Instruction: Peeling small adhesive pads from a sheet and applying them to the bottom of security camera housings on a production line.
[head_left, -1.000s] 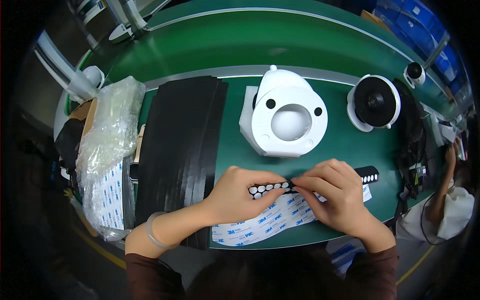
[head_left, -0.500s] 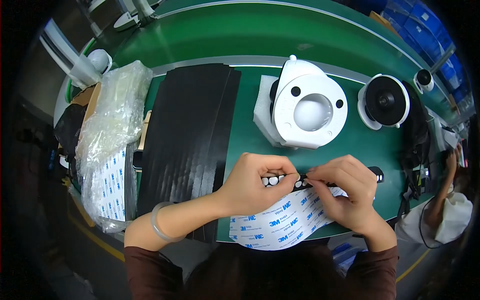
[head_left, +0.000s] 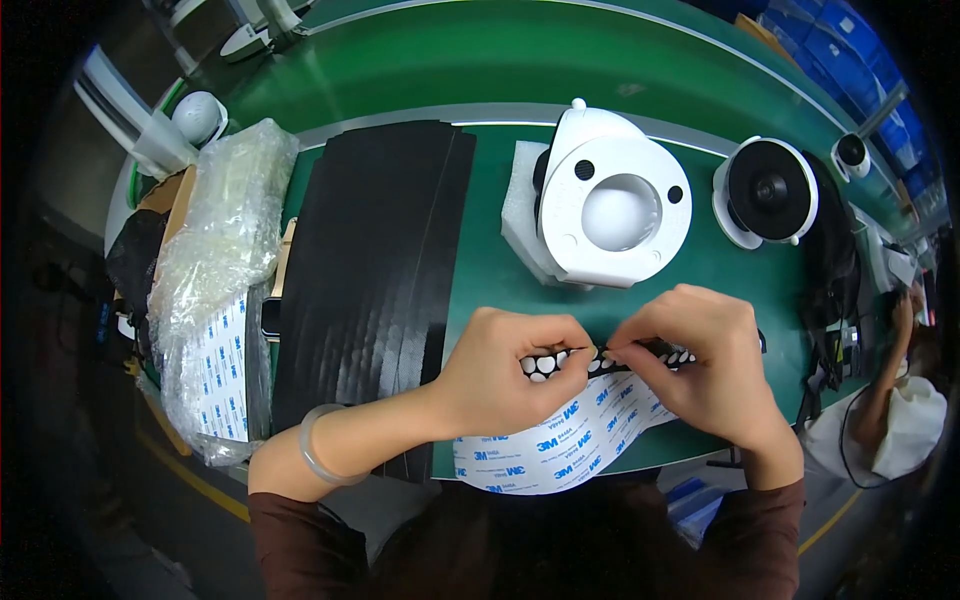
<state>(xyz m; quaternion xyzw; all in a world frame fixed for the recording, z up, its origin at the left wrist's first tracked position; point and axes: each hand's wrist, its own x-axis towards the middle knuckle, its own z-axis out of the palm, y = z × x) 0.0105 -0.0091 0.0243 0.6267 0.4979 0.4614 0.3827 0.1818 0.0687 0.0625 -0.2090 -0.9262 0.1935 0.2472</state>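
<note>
Stack of long, flat black sheets [head_left: 380,270] at left. Left hand [head_left: 515,365]: thumb and index pinching black strip with round white dots [head_left: 546,364]; strip runs from palm through pinch, on under right hand [head_left: 700,360]. White sheet with blue print [head_left: 570,445] curves below strip. Right hand: thumb and index tips pressed together at strip, beside left fingertips; cannot tell what lies between.
</note>
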